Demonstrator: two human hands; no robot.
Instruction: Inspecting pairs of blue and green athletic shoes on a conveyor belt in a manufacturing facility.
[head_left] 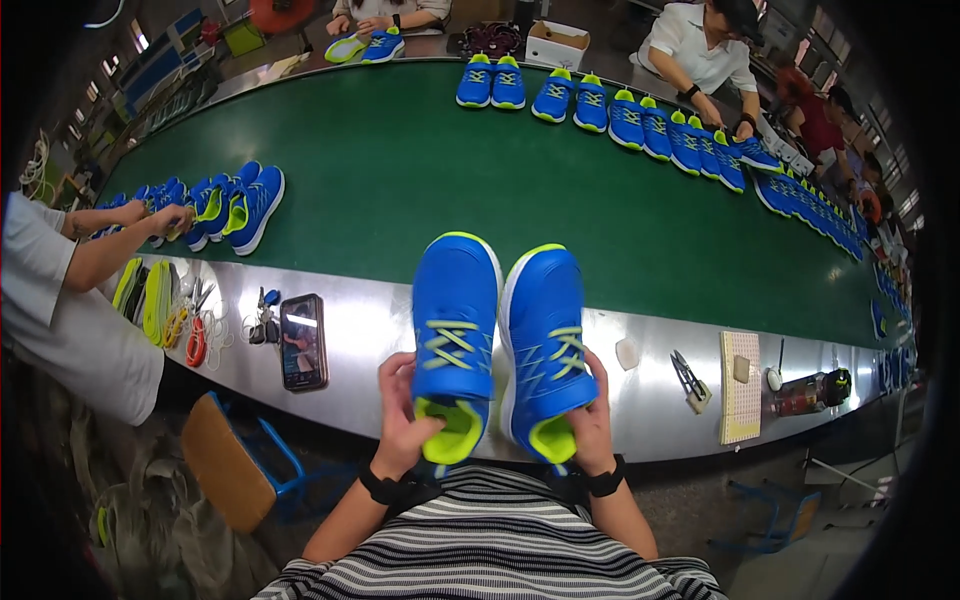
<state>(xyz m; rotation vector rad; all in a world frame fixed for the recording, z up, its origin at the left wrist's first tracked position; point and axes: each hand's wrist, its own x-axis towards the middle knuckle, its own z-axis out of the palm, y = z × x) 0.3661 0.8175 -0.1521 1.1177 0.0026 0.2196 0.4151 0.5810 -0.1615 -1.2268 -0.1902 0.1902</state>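
Observation:
Two blue sneakers with yellow-green laces and linings are held up side by side in front of me, toes pointing away. My left hand (400,425) is closed round the heel of the left sneaker (455,300), thumb at its opening. Round the outer heel side of the right sneaker (547,310) wraps my right hand (597,425), its fingers partly hidden. The two shoes are close together at the middle. Both are above the near metal edge of the table (365,330).
A green conveyor belt (370,170) carries blue sneaker rows (625,120) at far right. At left, a co-worker's hands (172,218) touch more sneakers. On the metal edge are a phone (303,342), red-handled scissors (196,340), snips (688,378), a paper pad (738,410) and a jar (800,396).

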